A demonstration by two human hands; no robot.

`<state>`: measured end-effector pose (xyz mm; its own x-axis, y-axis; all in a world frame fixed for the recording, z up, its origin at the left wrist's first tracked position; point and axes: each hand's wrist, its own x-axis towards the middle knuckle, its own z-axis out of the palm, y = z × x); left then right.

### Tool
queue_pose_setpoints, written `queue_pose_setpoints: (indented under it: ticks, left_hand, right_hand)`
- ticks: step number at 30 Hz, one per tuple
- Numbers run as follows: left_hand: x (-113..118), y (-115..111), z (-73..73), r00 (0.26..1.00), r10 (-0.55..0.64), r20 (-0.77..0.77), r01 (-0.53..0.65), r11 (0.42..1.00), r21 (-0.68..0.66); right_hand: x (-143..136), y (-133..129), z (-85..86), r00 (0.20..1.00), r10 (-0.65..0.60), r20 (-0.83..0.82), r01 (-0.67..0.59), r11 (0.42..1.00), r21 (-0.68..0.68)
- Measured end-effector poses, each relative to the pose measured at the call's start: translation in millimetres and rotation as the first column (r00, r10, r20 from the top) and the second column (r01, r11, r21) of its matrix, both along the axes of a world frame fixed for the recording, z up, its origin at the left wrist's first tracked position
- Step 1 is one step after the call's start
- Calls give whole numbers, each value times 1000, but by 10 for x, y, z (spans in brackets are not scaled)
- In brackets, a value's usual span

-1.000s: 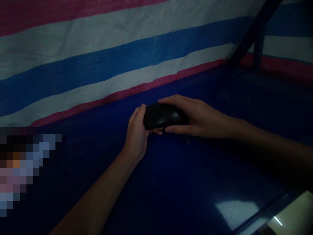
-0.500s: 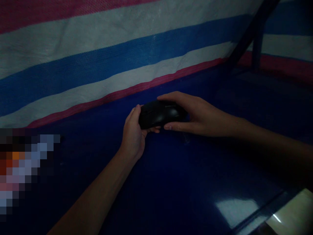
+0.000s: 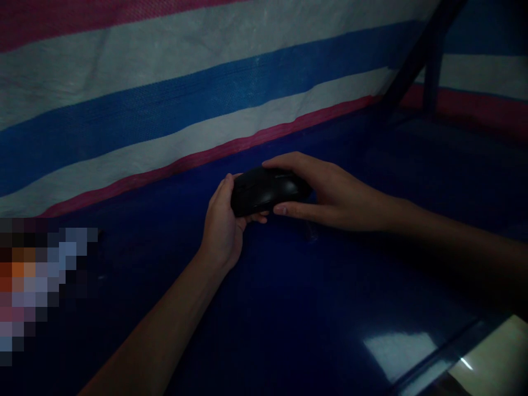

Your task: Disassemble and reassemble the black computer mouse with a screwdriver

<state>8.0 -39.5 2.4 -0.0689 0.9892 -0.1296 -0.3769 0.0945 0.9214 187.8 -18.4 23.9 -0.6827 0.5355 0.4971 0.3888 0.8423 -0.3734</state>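
Note:
A black computer mouse (image 3: 268, 191) is held between both hands above a dark blue surface (image 3: 264, 308). My left hand (image 3: 225, 220) grips its left end, thumb at the near side and some fingertips showing beneath. My right hand (image 3: 322, 190) wraps round the right end, with its fingers over the far side and its thumb along the near side. The mouse's underside is hidden.
Behind the surface hangs a striped sheet (image 3: 165, 115) in red, white and blue. A dark slanted bar (image 3: 424, 52) stands at the upper right. A blurred-out colourful item (image 3: 33, 280) lies at the left edge. Light reflects at the lower right.
The view has shifted very slightly, so the hands and mouse appear a little further left. Both hands keep the same hold.

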Motion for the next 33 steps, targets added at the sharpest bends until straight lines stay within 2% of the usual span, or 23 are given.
queue_pose_setpoints:
  ticks: [13, 20, 33]
  left_hand:
    - [-6, 10, -6, 1000, -2, 19, 3, 1000, -10]
    - [11, 3, -3, 999, 39, 18, -38, 999, -17]
    - [5, 7, -9, 999, 23, 28, -23, 1000, -8]
  right_hand:
    - [8, 10, -26, 999, 42, 15, -42, 999, 4]
    - [-1, 1, -6, 999, 27, 21, -27, 1000, -3]
    - [8, 8, -8, 999, 40, 12, -40, 999, 14]
